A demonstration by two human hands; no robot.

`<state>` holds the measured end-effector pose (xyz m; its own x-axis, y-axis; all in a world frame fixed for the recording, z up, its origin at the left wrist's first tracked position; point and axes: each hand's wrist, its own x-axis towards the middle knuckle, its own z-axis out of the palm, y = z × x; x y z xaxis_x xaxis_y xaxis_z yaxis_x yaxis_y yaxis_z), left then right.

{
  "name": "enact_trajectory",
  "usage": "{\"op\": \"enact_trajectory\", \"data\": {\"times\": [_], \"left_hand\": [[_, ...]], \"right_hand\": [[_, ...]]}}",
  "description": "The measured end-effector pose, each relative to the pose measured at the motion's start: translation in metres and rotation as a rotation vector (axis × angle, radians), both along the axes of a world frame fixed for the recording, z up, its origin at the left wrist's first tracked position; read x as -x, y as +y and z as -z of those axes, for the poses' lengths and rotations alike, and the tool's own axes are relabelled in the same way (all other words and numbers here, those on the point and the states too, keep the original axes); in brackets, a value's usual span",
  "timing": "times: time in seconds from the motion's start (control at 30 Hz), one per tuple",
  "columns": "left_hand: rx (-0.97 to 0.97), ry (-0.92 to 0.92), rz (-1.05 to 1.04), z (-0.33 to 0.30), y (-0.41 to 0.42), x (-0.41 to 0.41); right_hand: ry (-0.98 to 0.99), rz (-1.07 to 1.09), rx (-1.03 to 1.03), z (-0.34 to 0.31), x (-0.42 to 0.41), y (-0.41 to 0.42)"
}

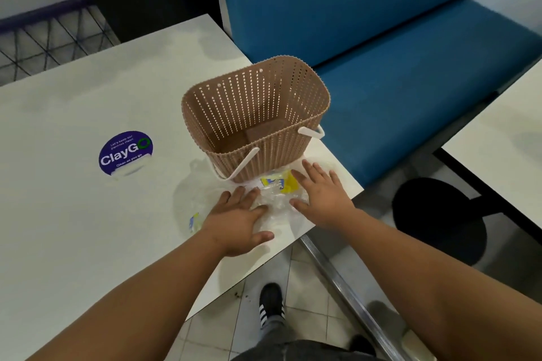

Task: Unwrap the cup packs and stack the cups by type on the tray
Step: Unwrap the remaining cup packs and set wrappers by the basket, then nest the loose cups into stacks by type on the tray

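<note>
Left hand point(234, 221) and right hand point(321, 195) flat, fingers straight and spread, pressing on clear plastic wrapping point(272, 199) with a yellow and blue label, grasping nothing. Wrapping lying crumpled on the white table point(73, 214) near its corner, just in front of a tan perforated basket point(255, 117) with white handles. To the left, a round blue sticker point(126, 152). Beyond the table edge, a blue bench seat point(396, 82); below, tiled floor and a black shoe point(271, 305).
</note>
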<state>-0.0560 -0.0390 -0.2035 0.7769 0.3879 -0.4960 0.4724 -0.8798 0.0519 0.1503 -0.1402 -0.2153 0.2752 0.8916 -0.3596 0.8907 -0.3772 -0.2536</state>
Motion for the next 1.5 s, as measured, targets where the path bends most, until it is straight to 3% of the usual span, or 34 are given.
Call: {"op": "enact_trajectory", "data": {"times": [0.23,0.37,0.47,0.7,0.9,1.13,1.3,1.5], "left_hand": [[-0.113,-0.088,0.006,-0.032,-0.025,-0.013],[-0.051,-0.327,-0.004,-0.058,-0.053,-0.047],[-0.072,-0.566,0.105,-0.079,-0.085,-0.101],[0.055,-0.853,0.253,-0.138,-0.215,-0.252],[0.196,-0.900,0.296,-0.162,-0.323,-0.341],[0.304,-0.933,0.468,-0.193,-0.402,-0.397],[0.377,-0.891,0.579,-0.224,-0.441,-0.447],[0.424,-0.718,0.740,-0.250,-0.470,-0.513]], "right_hand": [[0.049,0.062,-0.206,-0.019,-0.013,-0.036],[0.091,0.098,-0.341,-0.037,-0.031,-0.062],[0.117,0.178,-0.457,-0.057,-0.053,-0.102],[0.087,0.433,-0.598,-0.108,-0.137,-0.247],[-0.058,0.666,-0.687,-0.127,-0.181,-0.384],[-0.088,1.028,-0.813,-0.124,-0.211,-0.487],[-0.048,1.305,-0.861,-0.110,-0.228,-0.527],[0.161,1.486,-0.928,-0.097,-0.256,-0.540]]}}
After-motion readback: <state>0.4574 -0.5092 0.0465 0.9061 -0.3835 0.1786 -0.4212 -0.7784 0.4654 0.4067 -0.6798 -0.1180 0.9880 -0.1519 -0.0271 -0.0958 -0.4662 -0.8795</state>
